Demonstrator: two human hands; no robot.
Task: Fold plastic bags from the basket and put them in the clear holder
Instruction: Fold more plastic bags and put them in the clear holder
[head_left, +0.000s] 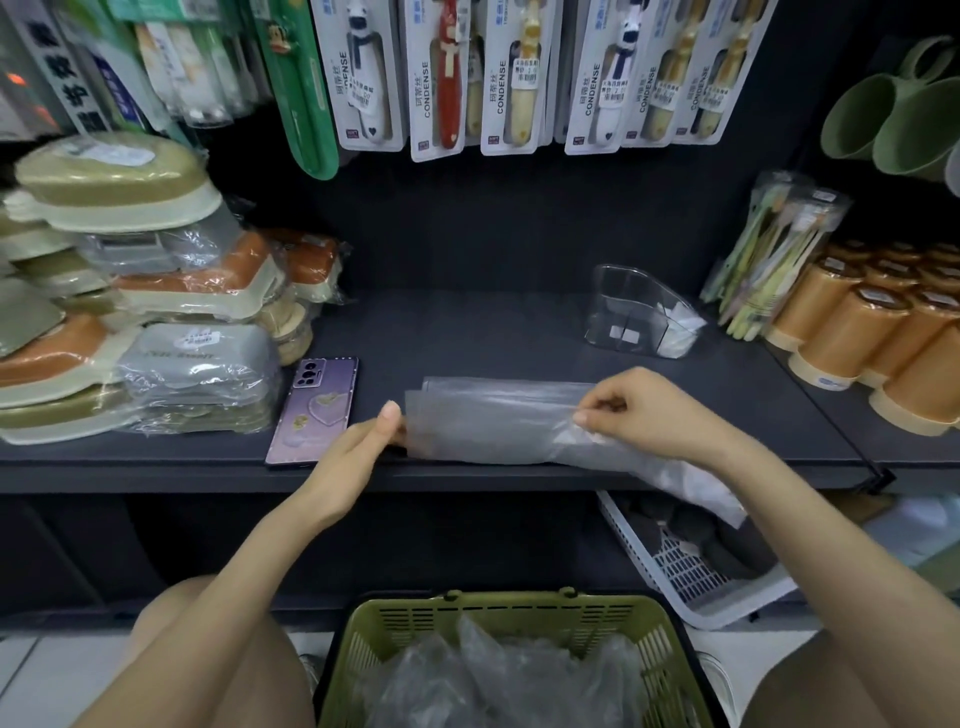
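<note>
A translucent plastic bag (493, 421) lies flat across the front of the dark shelf (467, 332), folded lengthwise into a long strip. Its right end hangs over the shelf edge. My left hand (363, 441) pinches the strip's left end. My right hand (639, 410) pinches its upper edge near the right. The clear holder (634, 312) stands at the back right of the shelf with a few folded bags inside. The green basket (665, 644) sits on the floor below me, holding several crumpled bags (498, 675).
A purple phone (314, 410) lies left of the bag. Wrapped boxes (156, 312) are stacked at the left, orange cups (883, 332) at the right. Packaged toothbrushes (498, 78) hang above. A white basket (685, 566) sits under the shelf at right.
</note>
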